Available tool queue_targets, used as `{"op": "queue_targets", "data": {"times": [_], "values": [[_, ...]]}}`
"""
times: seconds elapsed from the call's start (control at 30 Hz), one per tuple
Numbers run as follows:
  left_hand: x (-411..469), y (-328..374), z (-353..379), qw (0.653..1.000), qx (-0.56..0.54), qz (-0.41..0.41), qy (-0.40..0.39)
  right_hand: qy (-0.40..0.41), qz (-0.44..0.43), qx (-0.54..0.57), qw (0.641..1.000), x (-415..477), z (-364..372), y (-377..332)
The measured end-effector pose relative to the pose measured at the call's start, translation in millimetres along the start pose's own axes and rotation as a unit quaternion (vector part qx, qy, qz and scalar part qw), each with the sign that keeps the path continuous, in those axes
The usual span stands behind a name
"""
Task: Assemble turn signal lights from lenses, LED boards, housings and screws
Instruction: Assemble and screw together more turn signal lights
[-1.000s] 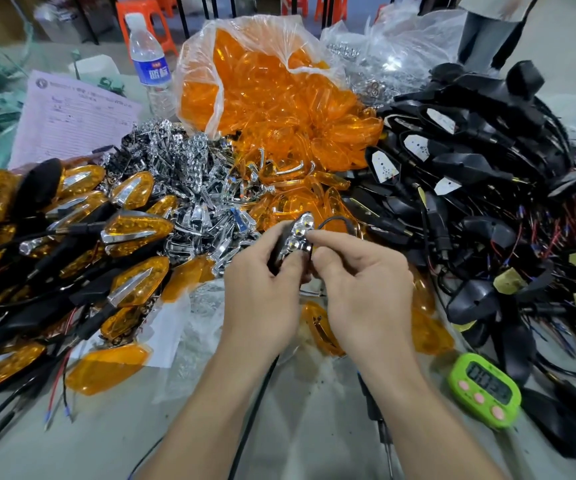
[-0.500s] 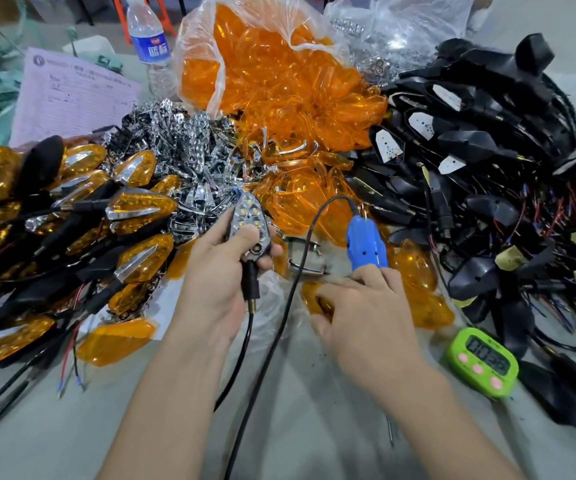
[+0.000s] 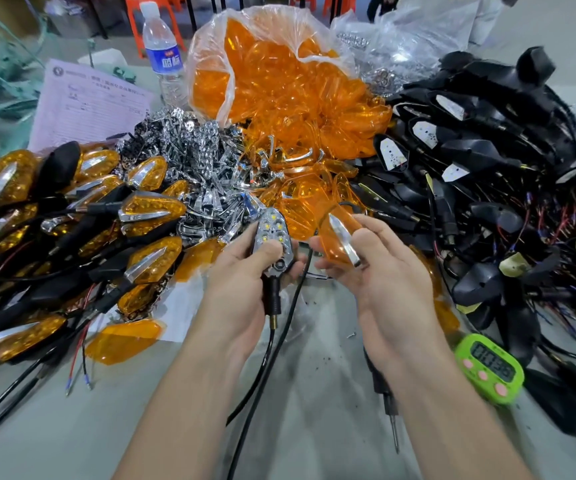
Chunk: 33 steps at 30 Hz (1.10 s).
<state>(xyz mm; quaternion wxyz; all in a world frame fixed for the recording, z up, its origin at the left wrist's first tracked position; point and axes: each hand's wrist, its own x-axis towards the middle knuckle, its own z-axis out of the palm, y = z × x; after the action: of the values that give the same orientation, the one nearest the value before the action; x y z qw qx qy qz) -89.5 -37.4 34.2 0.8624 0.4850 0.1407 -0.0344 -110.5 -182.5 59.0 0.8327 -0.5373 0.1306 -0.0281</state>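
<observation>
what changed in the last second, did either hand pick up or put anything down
The right hand left the blue screwdriver, picked up an orange lens and lifted it beside the housing. The left hand kept gripping that housing. The green timer stayed put.

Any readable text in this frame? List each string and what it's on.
"0036", last digit unsure: display of the green timer.
Two large white Chinese characters, the second looks like "标": blue label of the water bottle; the smaller print there is blurred.
Paper form: logo and printed lines too small to read.
</observation>
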Motion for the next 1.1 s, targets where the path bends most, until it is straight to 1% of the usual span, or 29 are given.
{"op": "queue_targets", "data": {"times": [0.03, 0.07, 0.13, 0.23, 0.3, 0.33, 0.4, 0.43, 0.47, 0.53, 0.6, 0.63, 0.7, 0.77, 0.83, 0.87, 0.97, 1.1], "values": [[-1, -2, 3, 1.0, 0.001, 0.0, -0.007, 0.01, 0.016, 0.039, 0.999, 0, 4, 2], [-2, -4, 6, 1.0, 0.003, 0.001, -0.013, 0.018, 0.028, 0.05, 0.998, 0, 7, 5], [-4, -7, 10, 1.0, 0.025, 0.009, -0.009, 0.039, 0.03, 0.014, 0.999, 2, 10, 15], [-5, -12, 13, 0.999, 0.039, 0.018, -0.017, 0.102, 0.018, -0.018, 0.994, 7, 9, 24], [-6, -15, 14, 0.998, 0.058, 0.019, -0.018, 0.127, -0.001, -0.083, 0.988, 10, 4, 27], [-6, -17, 13, 0.997, 0.069, 0.024, -0.012, 0.128, -0.019, -0.141, 0.982, 11, 0, 28], [-4, -19, 12, 0.996, 0.084, 0.032, -0.005, 0.113, -0.07, -0.273, 0.953, 12, -6, 25], [-4, -20, 12, 0.996, 0.085, 0.033, -0.013, 0.103, -0.09, -0.322, 0.937, 13, -8, 24], [-4, -20, 12, 0.995, 0.088, 0.034, -0.024, 0.09, -0.098, -0.339, 0.931, 13, -10, 22], [-5, -18, 13, 0.994, 0.097, 0.034, -0.034, 0.041, -0.078, -0.343, 0.935, 13, -10, 17], [-5, -17, 13, 0.994, 0.098, 0.035, -0.032, -0.001, -0.063, -0.371, 0.927, 11, -11, 14], [-6, -17, 14, 0.993, 0.106, 0.036, -0.038, 0.002, -0.067, -0.377, 0.924, 10, -14, 14], [-8, -18, 17, 0.992, 0.114, 0.029, -0.043, 0.047, -0.102, -0.369, 0.923, 6, -17, 13], [-11, -18, 19, 0.994, 0.104, 0.025, -0.034, 0.079, -0.143, -0.303, 0.939, -2, -16, 14], [-12, -19, 21, 0.996, 0.089, 0.022, -0.015, 0.061, -0.145, -0.229, 0.961, -12, -7, 20], [-13, -19, 21, 0.996, 0.082, 0.016, -0.012, 0.049, -0.14, -0.213, 0.966, -16, -2, 26], [-18, -15, 24, 0.999, 0.043, 0.005, -0.03, 0.03, -0.138, -0.211, 0.967, -24, 4, 42], [-22, -11, 24, 0.999, 0.01, -0.01, -0.048, 0.037, -0.143, -0.202, 0.968, -29, 7, 47]]}}
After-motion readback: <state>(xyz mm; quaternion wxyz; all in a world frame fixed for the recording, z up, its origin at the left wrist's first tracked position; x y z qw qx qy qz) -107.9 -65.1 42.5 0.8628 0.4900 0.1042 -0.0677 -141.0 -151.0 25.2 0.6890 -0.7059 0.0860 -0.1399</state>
